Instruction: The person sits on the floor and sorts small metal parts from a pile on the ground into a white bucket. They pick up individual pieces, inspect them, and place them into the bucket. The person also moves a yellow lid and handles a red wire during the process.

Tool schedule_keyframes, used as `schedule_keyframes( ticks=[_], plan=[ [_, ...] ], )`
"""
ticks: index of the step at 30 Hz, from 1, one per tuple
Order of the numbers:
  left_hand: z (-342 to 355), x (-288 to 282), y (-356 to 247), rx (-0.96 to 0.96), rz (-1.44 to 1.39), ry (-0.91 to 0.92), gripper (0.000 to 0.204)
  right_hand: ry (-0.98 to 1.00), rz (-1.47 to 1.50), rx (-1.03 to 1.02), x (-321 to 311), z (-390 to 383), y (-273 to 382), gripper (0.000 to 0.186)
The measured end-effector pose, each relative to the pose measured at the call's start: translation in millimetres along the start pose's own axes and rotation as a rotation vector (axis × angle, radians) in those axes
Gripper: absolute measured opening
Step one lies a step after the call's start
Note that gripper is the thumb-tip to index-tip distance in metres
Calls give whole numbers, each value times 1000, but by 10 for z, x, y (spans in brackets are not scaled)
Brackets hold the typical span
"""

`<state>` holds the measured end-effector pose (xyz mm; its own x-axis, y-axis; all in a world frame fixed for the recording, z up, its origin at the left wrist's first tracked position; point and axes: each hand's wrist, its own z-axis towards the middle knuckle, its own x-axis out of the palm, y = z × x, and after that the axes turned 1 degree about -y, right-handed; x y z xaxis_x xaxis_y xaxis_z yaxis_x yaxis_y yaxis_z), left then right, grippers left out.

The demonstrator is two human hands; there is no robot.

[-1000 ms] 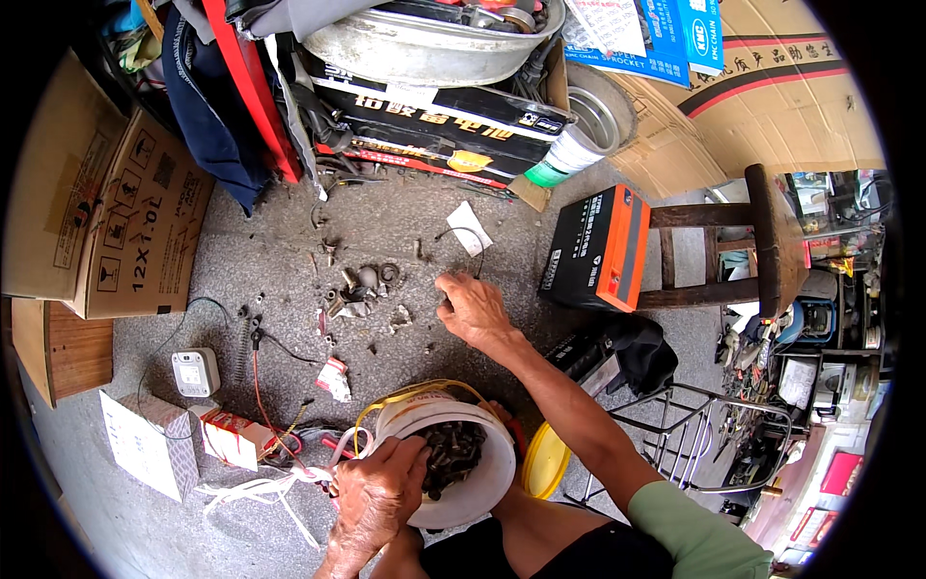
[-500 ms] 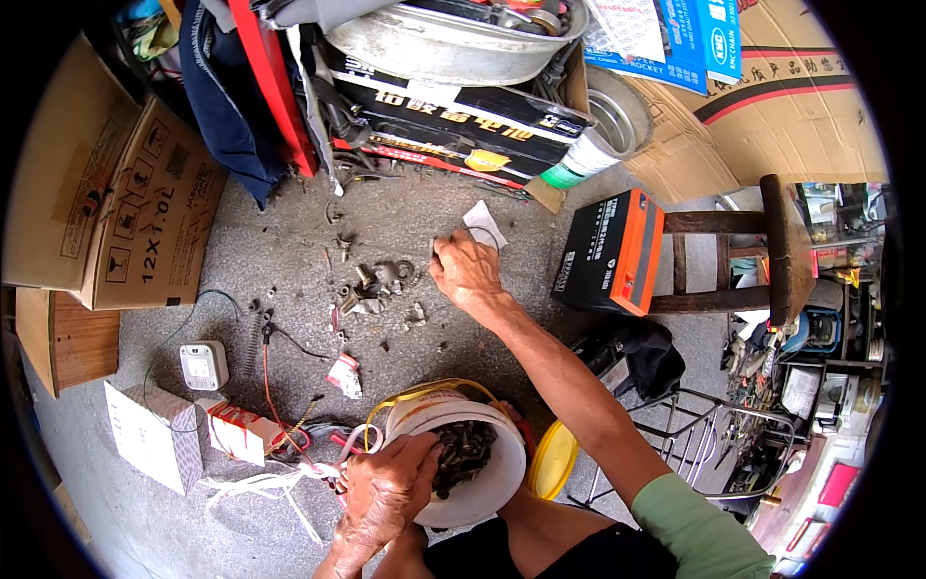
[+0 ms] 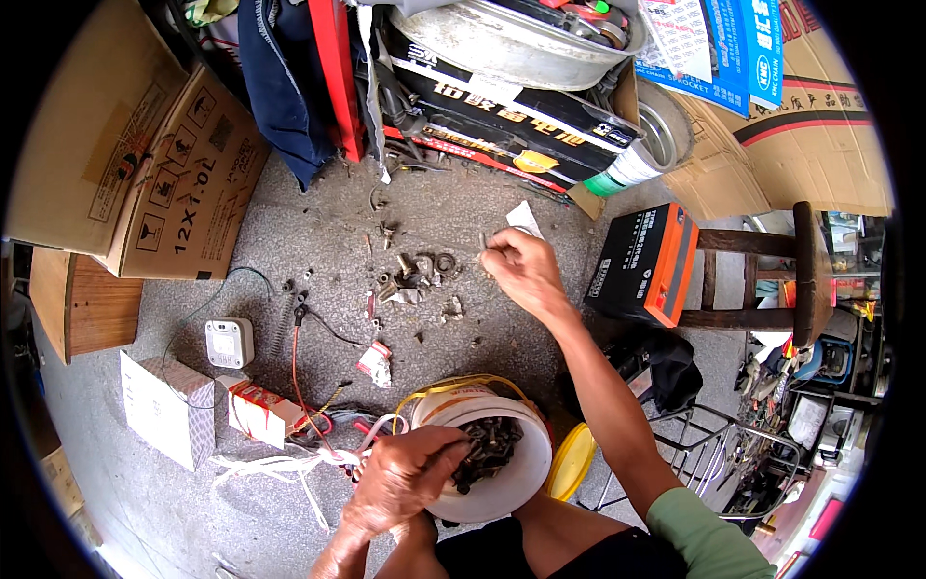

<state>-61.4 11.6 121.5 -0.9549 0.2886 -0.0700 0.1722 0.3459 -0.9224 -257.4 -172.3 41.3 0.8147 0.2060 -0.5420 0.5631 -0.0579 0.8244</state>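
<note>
My right hand (image 3: 524,272) is above the floor, thumb and forefinger pinching a small grey metal piece (image 3: 482,240), perhaps a bolt. Just left of it lies a pile of loose nuts, bolts and metal scraps (image 3: 413,275) on the speckled floor. My left hand (image 3: 410,471) is over the left rim of a white bucket (image 3: 533,454) between my legs, its fingers curled together. What they hold, if anything, is hidden. Dark bolts and small hardware (image 3: 494,446) are heaped inside the bucket.
A black and orange battery (image 3: 641,265) and a wooden stool (image 3: 805,275) stand at the right. Cartons (image 3: 183,183) rise at the left. Wires, a small white box (image 3: 230,343) and white cord (image 3: 280,466) lie left of the bucket; a yellow lid (image 3: 573,461) is beside it.
The view has shifted, moving the scene right in the picture. My right hand has turned, and the metal piece now shows at its fingertips. My left hand remains at the bucket's rim.
</note>
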Motion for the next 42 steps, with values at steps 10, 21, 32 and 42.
schedule_keyframes(
  ticks=[10,21,32,42],
  plan=[
    [992,-559,501,51,200,-523,13,1120,224,-215,-647,-994,995,13],
    [1681,-451,898,141,452,-458,21,260,-303,-303,315,32,569,10],
    [1367,-370,993,128,401,-569,22,224,-589,-319,729,-31,-67,34],
    [933,-519,1009,-157,-742,-533,18,460,526,326,366,66,-162,23]
  ],
)
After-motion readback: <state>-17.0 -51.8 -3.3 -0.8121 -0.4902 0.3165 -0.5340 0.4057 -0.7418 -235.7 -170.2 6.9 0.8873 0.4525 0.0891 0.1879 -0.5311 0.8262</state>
